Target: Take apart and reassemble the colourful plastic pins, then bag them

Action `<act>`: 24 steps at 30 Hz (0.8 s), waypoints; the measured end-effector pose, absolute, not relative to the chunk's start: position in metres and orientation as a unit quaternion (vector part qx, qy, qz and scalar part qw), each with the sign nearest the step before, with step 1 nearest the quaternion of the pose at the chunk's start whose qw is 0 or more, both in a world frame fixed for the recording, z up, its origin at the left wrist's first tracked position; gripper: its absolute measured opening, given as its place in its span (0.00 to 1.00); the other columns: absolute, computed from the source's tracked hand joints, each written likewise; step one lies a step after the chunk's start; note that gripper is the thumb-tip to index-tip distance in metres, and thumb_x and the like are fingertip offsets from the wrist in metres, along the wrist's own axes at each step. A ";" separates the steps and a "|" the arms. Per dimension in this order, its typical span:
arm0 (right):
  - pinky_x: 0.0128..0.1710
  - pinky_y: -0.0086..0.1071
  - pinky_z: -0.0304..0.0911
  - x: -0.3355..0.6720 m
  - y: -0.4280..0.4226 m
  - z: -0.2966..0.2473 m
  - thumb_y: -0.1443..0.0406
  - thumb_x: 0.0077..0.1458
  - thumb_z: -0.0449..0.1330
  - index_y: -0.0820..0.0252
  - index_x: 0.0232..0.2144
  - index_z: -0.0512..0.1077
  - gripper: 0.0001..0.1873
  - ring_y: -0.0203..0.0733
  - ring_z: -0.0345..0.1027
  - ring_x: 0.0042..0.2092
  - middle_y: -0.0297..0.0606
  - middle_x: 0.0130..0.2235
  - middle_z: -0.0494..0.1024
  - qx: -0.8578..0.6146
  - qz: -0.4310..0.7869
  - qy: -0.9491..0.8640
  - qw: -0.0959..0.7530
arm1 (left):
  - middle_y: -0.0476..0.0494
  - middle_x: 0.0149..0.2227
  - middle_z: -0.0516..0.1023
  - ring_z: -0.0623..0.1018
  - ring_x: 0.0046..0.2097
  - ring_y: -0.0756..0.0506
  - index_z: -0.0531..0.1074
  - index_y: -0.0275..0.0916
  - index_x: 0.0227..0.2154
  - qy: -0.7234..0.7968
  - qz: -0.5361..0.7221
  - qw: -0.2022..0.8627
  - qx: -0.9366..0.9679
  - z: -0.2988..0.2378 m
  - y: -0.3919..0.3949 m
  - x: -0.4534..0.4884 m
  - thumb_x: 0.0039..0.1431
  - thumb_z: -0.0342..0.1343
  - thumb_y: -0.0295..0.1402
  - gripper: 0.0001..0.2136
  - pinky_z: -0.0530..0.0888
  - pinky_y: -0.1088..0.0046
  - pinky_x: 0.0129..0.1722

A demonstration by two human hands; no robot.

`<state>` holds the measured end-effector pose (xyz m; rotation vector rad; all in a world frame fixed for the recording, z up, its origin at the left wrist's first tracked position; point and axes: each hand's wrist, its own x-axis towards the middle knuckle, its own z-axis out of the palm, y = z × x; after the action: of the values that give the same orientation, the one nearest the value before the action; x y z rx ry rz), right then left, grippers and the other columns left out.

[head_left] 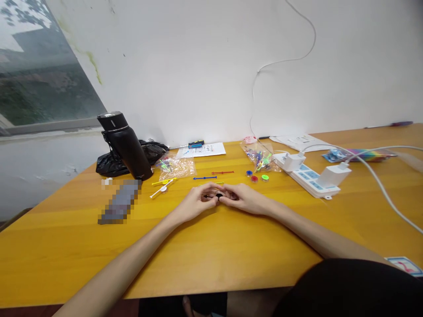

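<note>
My left hand [196,203] and my right hand [246,199] meet at the middle of the table, fingertips closed around a small black round piece [218,197]. A thin dark pointer seems to stick out of it toward my left fingers; the fingers hide much of the rest. Just beyond the hands lie a blue arrow [205,178], a red arrow [222,172] and a partly hidden yellow-green arrow. To the left are a yellow arrow [164,182] and a white arrow [163,189], each with a round centre. Blue [249,173], red [254,179] and green [265,178] round pieces sit to the right.
A black bottle [127,145] stands at the left beside a black plastic bag [153,150] and a blurred-out dark object [120,202]. Clear bags [180,167] of small parts lie farther back. At right is a power strip [309,179] with plugged-in chargers and white cables.
</note>
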<state>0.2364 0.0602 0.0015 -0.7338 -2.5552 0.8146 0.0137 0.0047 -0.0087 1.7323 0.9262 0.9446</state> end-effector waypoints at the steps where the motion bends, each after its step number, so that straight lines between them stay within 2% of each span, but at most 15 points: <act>1: 0.29 0.29 0.54 0.237 0.061 0.002 0.51 0.68 0.53 0.60 0.39 0.72 0.19 0.36 0.62 0.28 0.32 0.29 0.72 -0.264 0.291 -0.901 0.184 | 0.39 0.50 0.81 0.81 0.50 0.44 0.73 0.41 0.53 0.384 0.397 0.460 0.695 -0.009 0.006 0.013 0.64 0.60 0.38 0.16 0.76 0.67 0.51; 4: 0.31 0.30 0.56 0.238 0.062 0.002 0.49 0.71 0.49 0.58 0.43 0.72 0.21 0.38 0.65 0.30 0.33 0.30 0.74 -0.275 0.300 -0.894 0.190 | 0.40 0.46 0.82 0.82 0.45 0.45 0.70 0.40 0.53 0.409 0.441 0.454 0.657 -0.010 0.010 0.010 0.64 0.60 0.42 0.18 0.76 0.66 0.51; 9: 0.31 0.30 0.57 0.238 0.063 0.001 0.51 0.72 0.47 0.57 0.39 0.72 0.21 0.39 0.65 0.29 0.34 0.29 0.74 -0.266 0.277 -0.902 0.196 | 0.38 0.47 0.81 0.81 0.42 0.46 0.73 0.38 0.46 0.420 0.502 0.446 0.611 -0.014 0.020 0.003 0.62 0.61 0.46 0.18 0.78 0.65 0.49; 13: 0.34 0.31 0.58 0.238 0.062 0.001 0.52 0.72 0.48 0.57 0.40 0.76 0.22 0.40 0.68 0.32 0.35 0.31 0.76 -0.243 0.271 -0.914 0.177 | 0.40 0.46 0.81 0.80 0.43 0.46 0.75 0.38 0.43 0.435 0.507 0.447 0.595 -0.016 0.024 0.003 0.60 0.62 0.49 0.19 0.78 0.68 0.46; 16: 0.34 0.31 0.58 0.238 0.061 0.002 0.52 0.70 0.51 0.58 0.37 0.77 0.21 0.39 0.67 0.32 0.36 0.33 0.77 -0.225 0.270 -0.921 0.168 | 0.41 0.46 0.80 0.78 0.43 0.47 0.75 0.39 0.43 0.431 0.499 0.453 0.600 -0.014 0.022 0.005 0.61 0.61 0.49 0.18 0.78 0.71 0.42; 20: 0.31 0.28 0.56 0.239 0.059 0.005 0.55 0.66 0.58 0.57 0.39 0.78 0.14 0.37 0.65 0.32 0.34 0.32 0.75 -0.202 0.283 -0.925 0.152 | 0.41 0.44 0.78 0.77 0.43 0.46 0.76 0.38 0.39 0.425 0.525 0.436 0.594 -0.007 0.021 0.001 0.63 0.58 0.49 0.17 0.79 0.72 0.39; 24: 0.30 0.28 0.55 0.239 0.058 0.007 0.57 0.66 0.58 0.57 0.40 0.78 0.13 0.36 0.64 0.31 0.33 0.30 0.74 -0.206 0.283 -0.924 0.151 | 0.42 0.41 0.77 0.76 0.41 0.47 0.77 0.37 0.37 0.437 0.562 0.413 0.567 -0.002 0.026 -0.009 0.62 0.59 0.49 0.18 0.79 0.72 0.38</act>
<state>0.2394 0.0584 0.0074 -0.5923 -2.6540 0.8139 -0.0086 0.0258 -0.0021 1.4267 1.0988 1.4139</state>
